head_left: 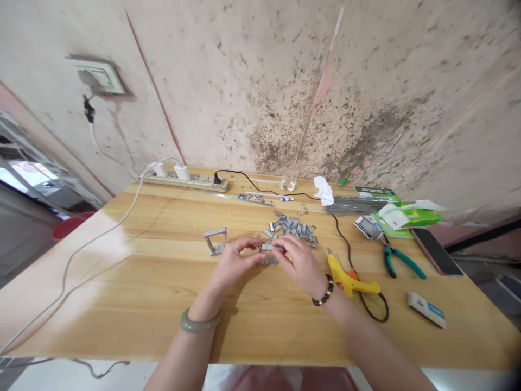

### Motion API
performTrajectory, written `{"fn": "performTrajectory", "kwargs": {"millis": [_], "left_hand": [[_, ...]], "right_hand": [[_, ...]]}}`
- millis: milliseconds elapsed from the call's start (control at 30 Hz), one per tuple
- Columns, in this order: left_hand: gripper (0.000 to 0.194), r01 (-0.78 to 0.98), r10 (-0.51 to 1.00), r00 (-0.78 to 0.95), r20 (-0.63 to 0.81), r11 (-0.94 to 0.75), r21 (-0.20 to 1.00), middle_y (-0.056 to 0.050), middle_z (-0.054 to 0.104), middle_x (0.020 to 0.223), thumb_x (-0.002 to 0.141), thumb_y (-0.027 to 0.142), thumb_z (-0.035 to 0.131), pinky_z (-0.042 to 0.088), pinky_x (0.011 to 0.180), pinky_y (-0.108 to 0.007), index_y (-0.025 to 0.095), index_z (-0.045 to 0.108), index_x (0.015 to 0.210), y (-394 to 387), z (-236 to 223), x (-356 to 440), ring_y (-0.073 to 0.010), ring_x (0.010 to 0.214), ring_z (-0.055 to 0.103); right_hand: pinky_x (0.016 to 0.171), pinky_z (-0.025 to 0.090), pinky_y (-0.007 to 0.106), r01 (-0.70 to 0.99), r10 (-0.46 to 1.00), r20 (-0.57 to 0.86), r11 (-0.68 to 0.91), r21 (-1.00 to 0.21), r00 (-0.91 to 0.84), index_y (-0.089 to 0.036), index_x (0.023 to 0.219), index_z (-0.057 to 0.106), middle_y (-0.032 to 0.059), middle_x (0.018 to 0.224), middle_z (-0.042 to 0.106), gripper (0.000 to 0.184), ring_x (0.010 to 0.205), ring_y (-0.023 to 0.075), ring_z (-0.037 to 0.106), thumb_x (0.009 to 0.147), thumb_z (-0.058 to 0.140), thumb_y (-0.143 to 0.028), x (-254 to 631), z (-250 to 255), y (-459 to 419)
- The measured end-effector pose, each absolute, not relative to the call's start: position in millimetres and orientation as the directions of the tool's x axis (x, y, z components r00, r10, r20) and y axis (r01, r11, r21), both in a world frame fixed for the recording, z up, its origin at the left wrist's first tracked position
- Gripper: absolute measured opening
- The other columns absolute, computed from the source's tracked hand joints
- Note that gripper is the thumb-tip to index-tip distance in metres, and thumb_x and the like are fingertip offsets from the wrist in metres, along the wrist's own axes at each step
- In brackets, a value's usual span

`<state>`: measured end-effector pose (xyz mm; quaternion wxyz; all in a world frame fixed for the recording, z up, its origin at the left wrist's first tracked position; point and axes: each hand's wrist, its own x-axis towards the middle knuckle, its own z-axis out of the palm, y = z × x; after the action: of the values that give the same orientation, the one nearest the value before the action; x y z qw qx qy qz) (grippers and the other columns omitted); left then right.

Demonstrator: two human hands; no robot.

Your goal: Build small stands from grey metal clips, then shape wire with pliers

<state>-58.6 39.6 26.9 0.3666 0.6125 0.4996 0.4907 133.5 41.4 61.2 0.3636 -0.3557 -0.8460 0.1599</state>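
Between my fingertips is a small grey rectangular block (269,247). My left hand (238,259) pinches its left end, and my right hand (300,259) grips the right end. Just beneath lie more grey blocks (269,260), partly hidden by my hands. To the left of my left hand stands a small open frame (215,232) built of similar grey pieces; its right side is partly covered by that hand. Beyond my right hand is a loose heap of grey blocks (299,228).
A yellow glue gun (350,279) lies right of my right wrist, near teal-handled pliers (402,262), a phone (437,252) and a small box (426,309). Behind are thin metal rods (358,205), a clear cup (288,181) and a power strip (187,182). A white cable crosses the left side.
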Motion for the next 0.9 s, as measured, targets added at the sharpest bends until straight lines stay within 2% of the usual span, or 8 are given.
{"fn": "performTrajectory", "kwargs": {"millis": [333,900], "left_hand": [[0.023,0.273,0.974,0.003,0.227,-0.219,0.937,-0.006,0.074,0.084,0.070,0.033,0.072,0.053,0.079,-0.034,0.017,0.072,0.086,41.1,20.8,-59.5,-0.0205,0.080,0.066],[0.019,0.287,0.962,0.001,0.274,-0.263,0.921,-0.006,0.074,0.083,0.070,0.030,0.072,0.053,0.076,-0.031,0.017,0.072,0.084,39.2,24.7,-58.2,-0.0193,0.077,0.066]], "right_hand": [[0.081,0.051,0.035,0.476,0.718,0.526,0.696,-0.538,-0.455,-0.021,0.104,0.059,0.0075,0.096,0.062,0.014,0.092,0.0211,0.060,0.095,0.048,-0.024,130.6,59.8,43.3],[0.082,0.051,0.035,0.487,0.728,0.536,0.685,-0.541,-0.429,-0.020,0.103,0.059,0.0080,0.096,0.061,0.014,0.092,0.0208,0.060,0.095,0.048,-0.024,126.6,57.1,43.7]]}}
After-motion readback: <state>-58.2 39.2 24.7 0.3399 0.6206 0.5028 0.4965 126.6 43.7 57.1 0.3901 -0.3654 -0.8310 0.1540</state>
